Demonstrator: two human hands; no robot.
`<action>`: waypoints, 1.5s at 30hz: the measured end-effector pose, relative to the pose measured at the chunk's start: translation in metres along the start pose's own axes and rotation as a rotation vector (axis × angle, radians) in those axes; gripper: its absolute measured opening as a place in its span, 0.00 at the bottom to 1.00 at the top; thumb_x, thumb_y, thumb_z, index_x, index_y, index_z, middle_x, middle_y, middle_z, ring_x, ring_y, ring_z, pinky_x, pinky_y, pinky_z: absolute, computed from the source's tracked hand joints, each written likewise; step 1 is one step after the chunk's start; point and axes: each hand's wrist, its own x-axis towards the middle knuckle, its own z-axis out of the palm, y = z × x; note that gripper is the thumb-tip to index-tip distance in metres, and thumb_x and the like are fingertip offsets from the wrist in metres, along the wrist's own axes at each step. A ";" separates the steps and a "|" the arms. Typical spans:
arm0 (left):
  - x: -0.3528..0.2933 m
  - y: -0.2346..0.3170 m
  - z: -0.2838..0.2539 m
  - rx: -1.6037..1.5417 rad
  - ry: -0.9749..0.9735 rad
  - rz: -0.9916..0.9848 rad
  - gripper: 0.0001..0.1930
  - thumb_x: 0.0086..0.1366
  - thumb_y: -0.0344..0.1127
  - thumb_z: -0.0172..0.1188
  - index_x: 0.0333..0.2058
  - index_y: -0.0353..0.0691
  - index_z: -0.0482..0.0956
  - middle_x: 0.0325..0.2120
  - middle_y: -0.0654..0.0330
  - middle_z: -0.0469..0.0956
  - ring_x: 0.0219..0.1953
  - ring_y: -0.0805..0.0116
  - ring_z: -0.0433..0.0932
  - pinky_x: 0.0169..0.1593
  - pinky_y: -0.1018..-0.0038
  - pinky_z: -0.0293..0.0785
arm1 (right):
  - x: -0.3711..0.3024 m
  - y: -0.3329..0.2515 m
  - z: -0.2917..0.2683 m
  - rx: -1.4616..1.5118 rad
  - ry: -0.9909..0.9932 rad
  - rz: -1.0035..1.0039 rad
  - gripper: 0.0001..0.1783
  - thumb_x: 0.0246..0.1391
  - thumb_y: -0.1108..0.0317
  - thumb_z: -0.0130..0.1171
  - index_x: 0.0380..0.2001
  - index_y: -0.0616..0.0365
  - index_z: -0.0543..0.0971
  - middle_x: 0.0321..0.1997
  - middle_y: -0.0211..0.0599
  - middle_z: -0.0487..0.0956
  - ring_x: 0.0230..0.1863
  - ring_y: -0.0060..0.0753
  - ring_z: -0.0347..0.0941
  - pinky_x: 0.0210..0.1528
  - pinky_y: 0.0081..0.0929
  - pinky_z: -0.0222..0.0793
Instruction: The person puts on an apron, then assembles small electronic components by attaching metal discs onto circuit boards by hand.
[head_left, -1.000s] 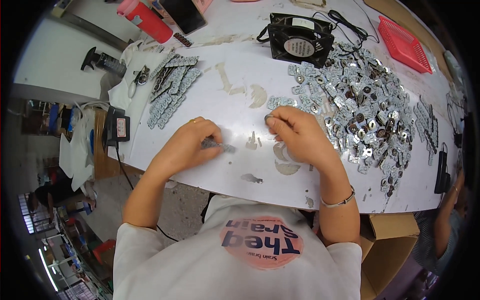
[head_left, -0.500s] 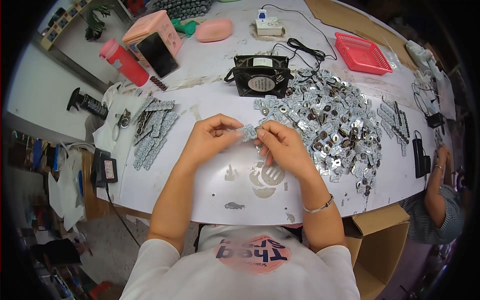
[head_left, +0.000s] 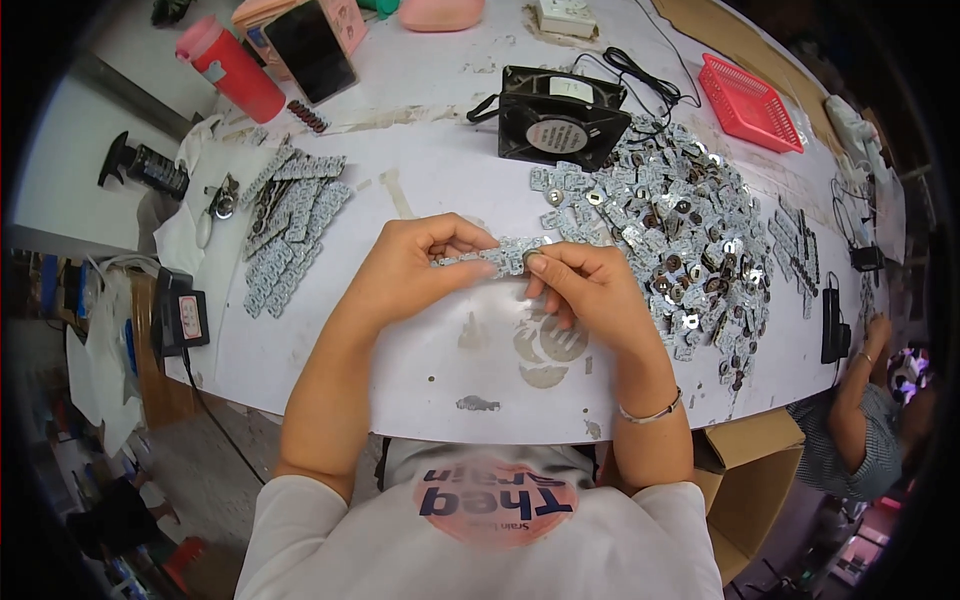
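My left hand is closed around a short strip of small grey-white patterned pieces, which sticks out to the right between thumb and fingers. At its right end my right hand pinches a small round dark metal piece against the strip. Part of the strip is hidden behind my left fingers. Just right of my right hand lies a heap of loose patterned pieces and round metal parts. Several longer strips are stacked at the left, and more strips lie beyond the heap.
A black fan stands behind my hands. Farther back are a red basket, a pink bottle and a propped phone. At the lower right is a cardboard box, with another person's arm beyond it.
The whole view has shifted, so the far objects sit higher in it. More of the strip shows between my hands, and both hands still grip at its ends.
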 end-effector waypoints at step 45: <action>0.008 -0.018 0.027 0.077 0.155 0.301 0.12 0.55 0.23 0.66 0.40 0.37 0.83 0.36 0.62 0.82 0.33 0.75 0.79 0.39 0.80 0.76 | 0.007 0.014 0.001 -0.217 0.379 -0.292 0.12 0.58 0.63 0.61 0.30 0.62 0.80 0.20 0.27 0.77 0.21 0.13 0.67 0.22 0.15 0.61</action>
